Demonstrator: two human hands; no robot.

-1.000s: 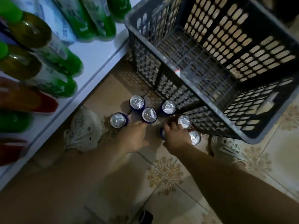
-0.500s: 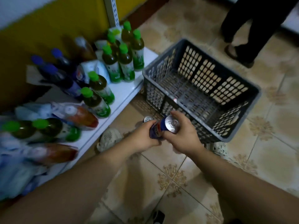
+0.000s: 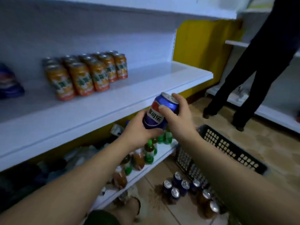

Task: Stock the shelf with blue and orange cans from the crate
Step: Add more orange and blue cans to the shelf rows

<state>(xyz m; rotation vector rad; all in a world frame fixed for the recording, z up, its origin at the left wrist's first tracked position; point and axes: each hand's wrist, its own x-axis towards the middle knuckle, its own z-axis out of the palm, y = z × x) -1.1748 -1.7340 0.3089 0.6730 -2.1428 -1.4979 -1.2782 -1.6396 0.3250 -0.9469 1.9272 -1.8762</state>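
Pepsi can (image 3: 158, 114) sits tilted in my grip: left hand (image 3: 139, 132) wraps and hides its bottom, right hand (image 3: 177, 118) holds its top.

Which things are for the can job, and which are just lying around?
For the job: blue can, gripped by left hand and right hand; orange cans; shelf; cans on the floor; crate.
Just lying about: green-capped bottles; blue packet; another person's legs.
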